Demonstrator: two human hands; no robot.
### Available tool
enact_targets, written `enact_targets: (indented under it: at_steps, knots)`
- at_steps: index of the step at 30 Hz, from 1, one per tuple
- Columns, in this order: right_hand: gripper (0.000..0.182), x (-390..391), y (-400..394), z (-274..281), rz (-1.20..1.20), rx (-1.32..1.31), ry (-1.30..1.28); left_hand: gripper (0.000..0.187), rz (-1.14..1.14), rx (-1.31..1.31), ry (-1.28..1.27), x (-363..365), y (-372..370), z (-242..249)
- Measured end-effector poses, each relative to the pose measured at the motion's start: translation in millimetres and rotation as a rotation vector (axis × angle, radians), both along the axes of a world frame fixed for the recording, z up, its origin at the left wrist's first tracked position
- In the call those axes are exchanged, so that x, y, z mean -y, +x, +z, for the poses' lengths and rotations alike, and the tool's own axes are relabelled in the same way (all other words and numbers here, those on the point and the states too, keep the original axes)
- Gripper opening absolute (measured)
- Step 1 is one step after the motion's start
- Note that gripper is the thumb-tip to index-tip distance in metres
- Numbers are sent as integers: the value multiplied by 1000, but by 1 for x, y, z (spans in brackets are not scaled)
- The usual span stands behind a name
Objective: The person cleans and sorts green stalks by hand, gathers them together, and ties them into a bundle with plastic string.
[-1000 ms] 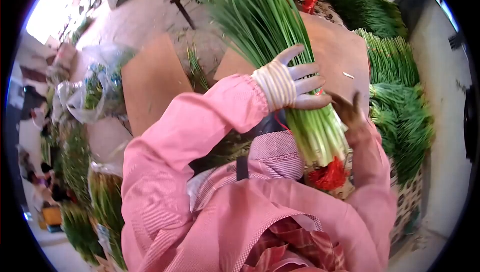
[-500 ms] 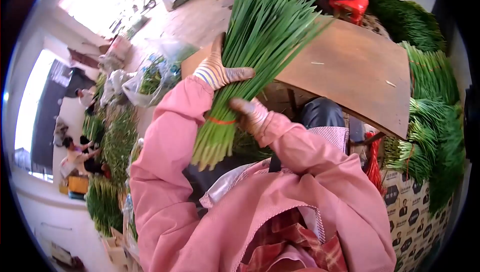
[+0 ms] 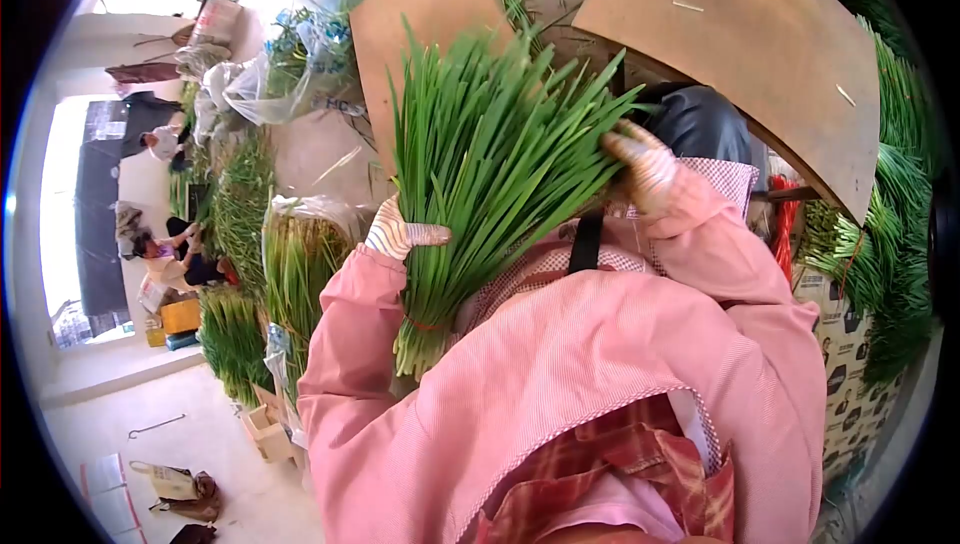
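Observation:
A thick bunch of garlic chives (image 3: 490, 154) leans across in front of my lap, its green leaf tips fanned out toward the top right. An orange-red band (image 3: 428, 325) ties it near the pale stem ends, which point down by my pink sleeve. My left hand (image 3: 400, 234), in a striped glove, is closed round the left side of the bunch with the thumb laid across the leaves. At the right edge of the leaves is my right hand (image 3: 642, 159), also gloved, its fingers loosely extended beside the tips and not wrapped round anything.
A brown tabletop (image 3: 740, 34) spans the upper right, and another brown board (image 3: 420, 14) lies beyond the bunch. Tied green bundles (image 3: 850, 244) are stacked at right near red strands (image 3: 786, 224). Plastic bags (image 3: 300, 69) and upright bundles (image 3: 300, 264) stand left; a person (image 3: 170, 249) sits farther off.
The bunch has come down closer to my body, still in my left hand. My right hand has left the banded stem end and moved to the leaf tips. The view has shifted.

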State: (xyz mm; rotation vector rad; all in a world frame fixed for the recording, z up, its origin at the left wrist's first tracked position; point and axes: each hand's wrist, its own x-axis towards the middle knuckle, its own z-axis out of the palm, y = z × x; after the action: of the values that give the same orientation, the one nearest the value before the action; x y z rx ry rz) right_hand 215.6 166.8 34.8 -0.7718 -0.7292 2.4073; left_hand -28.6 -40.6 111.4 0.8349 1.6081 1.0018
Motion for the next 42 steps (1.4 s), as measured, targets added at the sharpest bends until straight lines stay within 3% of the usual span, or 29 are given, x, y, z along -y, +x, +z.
enact_targets:
  at_steps: [3,5,7,8,12,15,16,17,19,20,21,23,24,26,27,29,31,32,33,35,37,38,39,40,41,42]
  knots:
    - [27,-49,18,13,-85,52,145,50,-29,-84,-20,3,0,4]
    - [21,-68,20,43,-371,111,500,52,-29,-19,-8,5,-6,-3]
    - [18,-82,21,69,-194,172,722,55,28,209,-20,1,-1,0]
    - [19,-74,14,82,-87,120,796,56,-14,167,-22,1,-5,-4]
    - [26,-55,-30,107,326,230,1564,66,-8,290,-8,-7,3,1]
    - [24,-43,-66,89,458,138,1924,64,-11,175,-76,-3,2,-3]
    - [23,-37,-69,92,618,274,2050,61,-30,102,-37,-3,2,-5]
    - [20,-33,-72,89,593,306,2101,61,-27,99,-38,-1,2,-7]
    - [19,-39,-80,53,314,337,1843,61,-85,-16,-23,5,1,-11]
    - [20,-54,-84,34,67,220,1473,62,-55,38,-53,7,-1,-15]
    - [22,-71,-79,35,113,212,1136,62,-51,35,-48,9,1,-16]
    - [25,-85,-67,46,62,128,936,62,-20,92,-72,7,3,-16]
    - [25,-90,-66,54,60,132,937,63,-43,116,-93,3,5,-13]
    - [31,-106,-68,74,219,93,1317,61,-48,128,-94,-4,8,-14]
    - [31,-105,-68,89,213,100,1316,60,-45,137,-102,-6,11,-13]
    - [40,-93,-81,116,553,382,1730,61,-60,138,-100,-13,17,-7]
    - [47,-86,-95,120,788,409,1878,62,-100,115,-159,-14,17,-5]
    - [41,-93,-113,74,513,261,2137,62,-99,110,-163,-15,17,-4]
    - [41,-90,-114,74,511,256,2133,63,-83,114,-167,-15,17,-5]
    - [23,-84,-118,71,592,330,1993,65,-46,130,-173,-15,17,-6]
    - [21,-82,-128,53,540,338,1741,68,-35,122,-209,-21,13,-5]
    - [20,-80,-133,36,375,389,1654,68,-26,97,-252,-23,9,-8]
    - [20,-113,-171,-5,428,713,2084,69,-21,72,-290,-24,6,-11]
    - [20,-128,-140,35,591,1184,2352,68,-14,79,-228,-18,2,-21]
    - [20,-148,-124,33,603,1175,2361,68,-4,87,-227,-16,-2,-27]
    - [16,-171,-110,26,271,736,1547,67,14,96,-156,-15,-6,-32]
